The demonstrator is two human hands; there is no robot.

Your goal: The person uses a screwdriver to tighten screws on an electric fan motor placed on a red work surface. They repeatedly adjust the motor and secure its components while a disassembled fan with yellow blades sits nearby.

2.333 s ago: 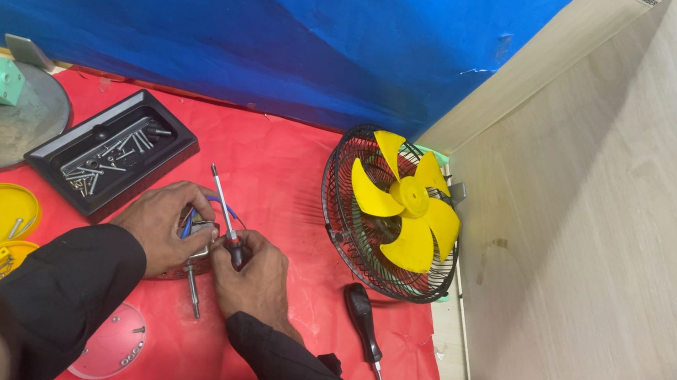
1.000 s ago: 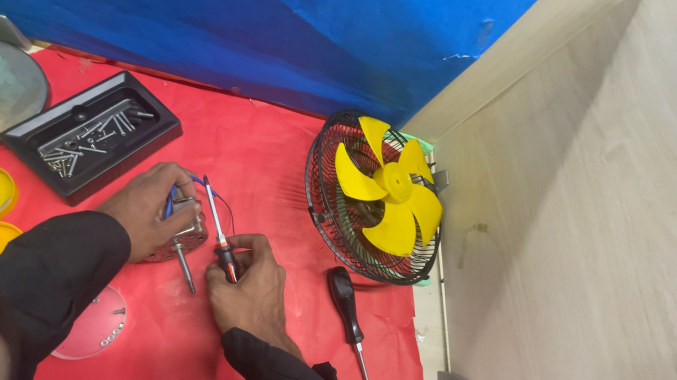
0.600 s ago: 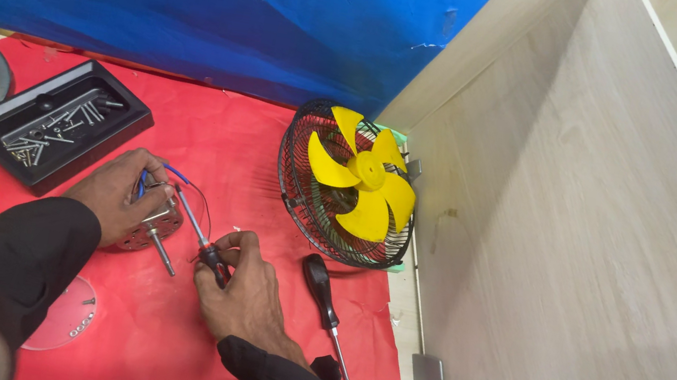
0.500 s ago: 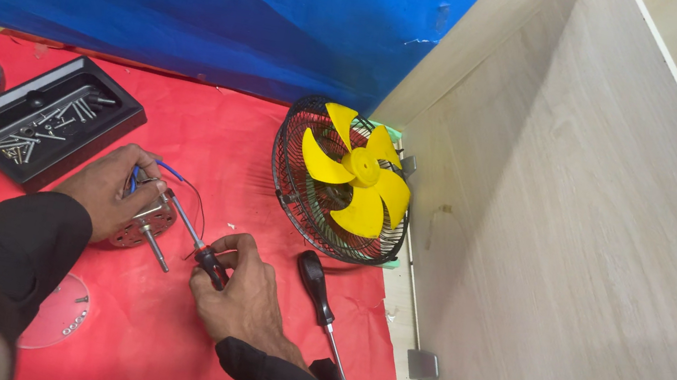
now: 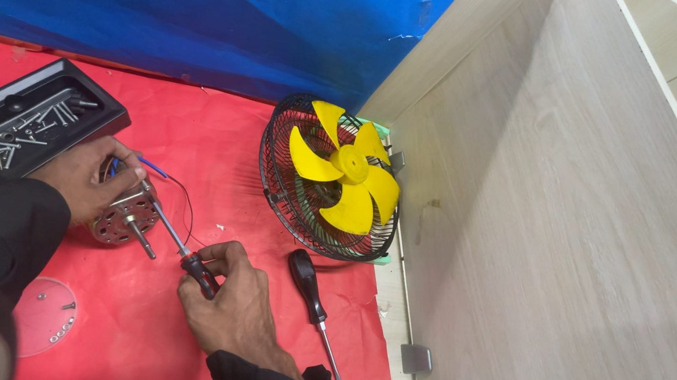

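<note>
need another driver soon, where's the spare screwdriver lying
In the head view the spare screwdriver lies on the red mat, just right of the right hand and below the fan guard.

Bare metal is glinting on the motor (image 5: 120,217) and the screwdriver shaft (image 5: 165,229). The red cloth (image 5: 208,139) is lying matt and faintly creased. The yellow fan blades (image 5: 342,168) are shining as glossy plastic inside a black wire grille (image 5: 275,179); the side panel (image 5: 568,258) is showing pale, matt wood grain.
</note>
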